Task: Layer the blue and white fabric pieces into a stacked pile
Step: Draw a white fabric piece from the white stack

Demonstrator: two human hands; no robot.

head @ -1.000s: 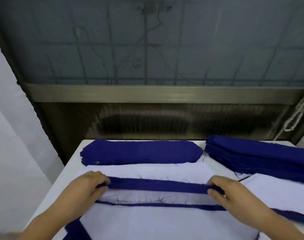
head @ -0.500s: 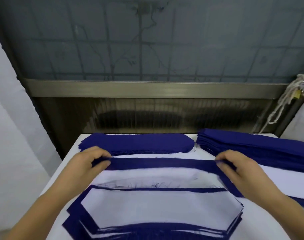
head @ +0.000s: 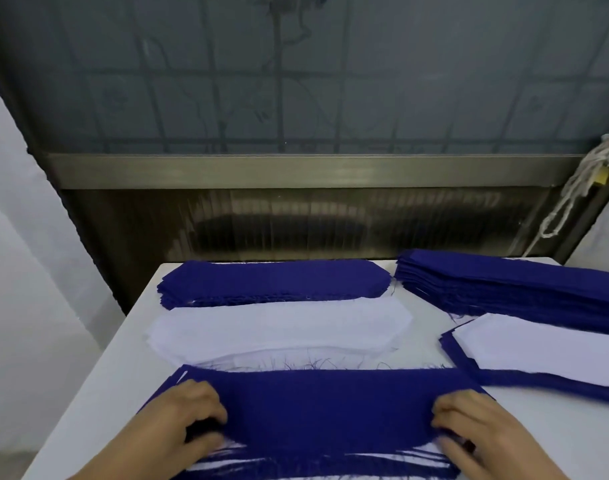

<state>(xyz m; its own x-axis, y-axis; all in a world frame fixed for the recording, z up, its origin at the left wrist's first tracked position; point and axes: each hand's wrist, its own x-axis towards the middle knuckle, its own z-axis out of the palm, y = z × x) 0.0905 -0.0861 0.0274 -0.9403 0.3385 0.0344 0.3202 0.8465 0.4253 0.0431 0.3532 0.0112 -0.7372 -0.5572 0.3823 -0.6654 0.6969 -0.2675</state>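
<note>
A blue fabric piece (head: 323, 407) is held at both ends on top of the layered pile (head: 316, 469) at the near edge of the white table (head: 98, 386). The left hand (head: 192, 415) is curled over its left end and the right hand (head: 469, 424) over its right end — fingers bent, apparently pinching the cloth, though the fingertips are blurred. The pile's lower edge is cut off by the frame. Behind it lies a white fabric stack (head: 278, 327), with blue stacks beyond.
</note>
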